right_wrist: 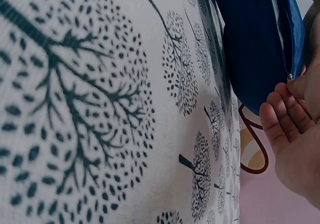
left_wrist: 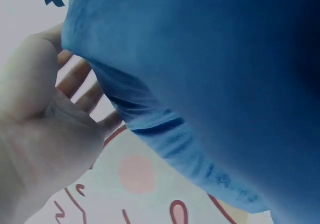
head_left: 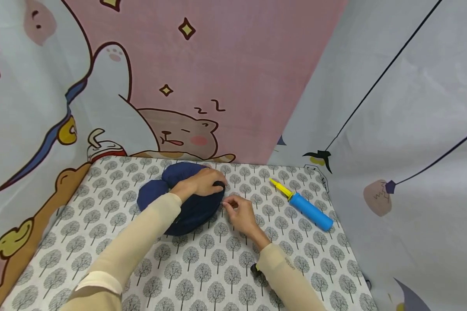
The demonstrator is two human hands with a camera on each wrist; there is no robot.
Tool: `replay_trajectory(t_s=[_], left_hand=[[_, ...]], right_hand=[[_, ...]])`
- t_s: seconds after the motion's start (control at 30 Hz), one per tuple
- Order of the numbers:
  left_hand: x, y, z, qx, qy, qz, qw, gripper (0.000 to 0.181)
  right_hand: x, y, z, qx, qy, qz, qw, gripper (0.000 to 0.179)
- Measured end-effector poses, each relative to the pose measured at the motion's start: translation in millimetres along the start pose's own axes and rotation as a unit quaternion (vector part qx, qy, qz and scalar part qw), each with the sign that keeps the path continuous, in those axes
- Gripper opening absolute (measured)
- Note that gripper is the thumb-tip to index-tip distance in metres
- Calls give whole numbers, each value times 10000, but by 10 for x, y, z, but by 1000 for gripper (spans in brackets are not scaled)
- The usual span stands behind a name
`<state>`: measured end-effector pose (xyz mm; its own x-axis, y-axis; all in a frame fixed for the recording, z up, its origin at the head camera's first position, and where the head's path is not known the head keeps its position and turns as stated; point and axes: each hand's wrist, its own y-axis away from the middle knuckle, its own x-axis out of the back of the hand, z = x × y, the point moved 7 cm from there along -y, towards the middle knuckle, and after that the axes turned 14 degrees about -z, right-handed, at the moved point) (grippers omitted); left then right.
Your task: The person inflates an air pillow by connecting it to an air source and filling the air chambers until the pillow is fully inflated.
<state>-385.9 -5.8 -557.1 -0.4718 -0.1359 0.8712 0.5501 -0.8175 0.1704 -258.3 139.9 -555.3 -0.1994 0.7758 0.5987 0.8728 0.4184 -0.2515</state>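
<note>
A navy blue U-shaped neck pillow [head_left: 196,214] lies on the tree-print cloth at the middle left in the head view. My left hand [head_left: 205,181] grips its far right edge; in the left wrist view the fingers [left_wrist: 89,96] pass behind the fabric. At the pillow's right side, my right hand [head_left: 242,214] pinches a small zipper pull [right_wrist: 290,76] between thumb and forefinger. The right wrist view shows the zipper seam running up the pillow from that pull, while the other fingers [right_wrist: 285,115] curl below it.
A blue hand pump [head_left: 310,211] with a yellow nozzle [head_left: 281,188] lies on the right of the tree-print cloth [head_left: 202,276]. Beside the right sleeve is a small black-and-yellow thing [head_left: 255,270]. Cartoon-printed fabric walls [head_left: 233,86] stand behind and at both sides.
</note>
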Motion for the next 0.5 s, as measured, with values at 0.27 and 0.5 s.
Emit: replay_trajectory(t_s=[0.27, 0.5], left_hand=[[225, 398, 823, 63, -68, -671, 9977, 29], [195, 312, 809, -316, -303, -448, 9980, 13]], right_hand=[[86, 28, 56, -291, -269, 399, 9984, 7], [129, 39, 49, -286, -187, 464, 9983, 6]])
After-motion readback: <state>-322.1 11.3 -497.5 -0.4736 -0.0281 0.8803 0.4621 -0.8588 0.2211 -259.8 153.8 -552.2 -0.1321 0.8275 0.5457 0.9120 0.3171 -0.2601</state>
